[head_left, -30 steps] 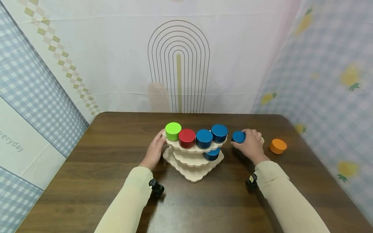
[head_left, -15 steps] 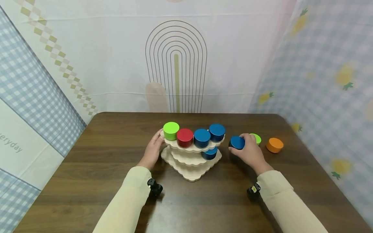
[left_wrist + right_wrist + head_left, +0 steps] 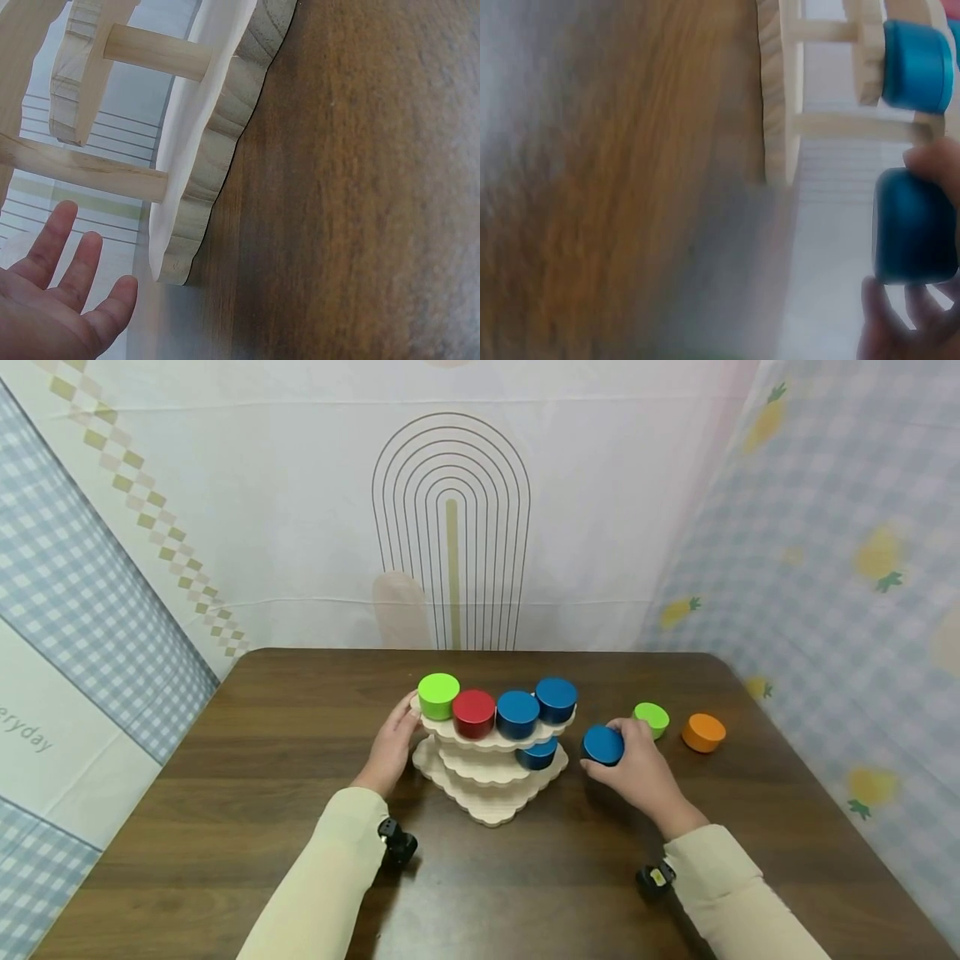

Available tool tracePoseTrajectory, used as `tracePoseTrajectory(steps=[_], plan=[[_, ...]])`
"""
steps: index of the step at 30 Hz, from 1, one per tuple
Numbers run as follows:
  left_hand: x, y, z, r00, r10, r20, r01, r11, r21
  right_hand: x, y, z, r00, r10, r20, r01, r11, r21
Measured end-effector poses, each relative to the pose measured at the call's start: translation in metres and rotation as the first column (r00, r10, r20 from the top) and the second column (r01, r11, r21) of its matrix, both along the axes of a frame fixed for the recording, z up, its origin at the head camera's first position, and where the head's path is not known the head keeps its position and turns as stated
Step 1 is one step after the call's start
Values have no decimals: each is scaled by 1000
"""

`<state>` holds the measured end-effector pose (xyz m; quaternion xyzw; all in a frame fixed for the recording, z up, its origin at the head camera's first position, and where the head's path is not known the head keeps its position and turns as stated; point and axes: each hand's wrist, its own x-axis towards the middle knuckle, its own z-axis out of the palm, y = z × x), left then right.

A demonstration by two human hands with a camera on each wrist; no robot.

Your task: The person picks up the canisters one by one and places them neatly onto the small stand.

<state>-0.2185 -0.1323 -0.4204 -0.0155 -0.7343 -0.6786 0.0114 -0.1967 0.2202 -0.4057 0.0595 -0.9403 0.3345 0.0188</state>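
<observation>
A pale wooden stand [image 3: 491, 802] with scalloped tiers stands mid-table. Its top tier bears a green cylinder block [image 3: 438, 696], a red one [image 3: 473, 713] and two blue ones [image 3: 517, 714]. Another blue block [image 3: 917, 66] sits on a tier below. My left hand [image 3: 391, 747] grips the top tier's left edge with thumb and forefinger; in the left wrist view its other fingers [image 3: 88, 262] are spread loosely beside the posts. To the stand's right, my right hand [image 3: 637, 768] holds a blue cylinder block [image 3: 603, 745] between thumb and fingers, above the table.
A green block [image 3: 652, 718] and an orange block [image 3: 703, 732] lie on the brown table [image 3: 480, 893] beyond my right hand. Patterned cloth [image 3: 300, 527] hangs behind the table and on both sides.
My right hand has brought the blue block toward me and slightly left, uncovering the green block behind it. My left hand stays at the stand's edge.
</observation>
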Motion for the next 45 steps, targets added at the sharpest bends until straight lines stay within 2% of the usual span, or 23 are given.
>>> tracePoseTrajectory(steps=[11,23,31,45], plan=[[0,0,0,1000,11,-1,-11,1000,-2,16,-14,5,1000,1,-26,-2,999,-41],[0,-1,0,1000,10,6,-10,1000,-15,39,-35,20,999,-32,33,34,998,-48],[2,-1,4,1000,2,15,-2,1000,-13,51,-59,28,999,-24,32,25,999,-37],[2,-2,2,1000,-3,7,3,999,-41,61,-88,25,1000,-3,0,3,1000,-20]])
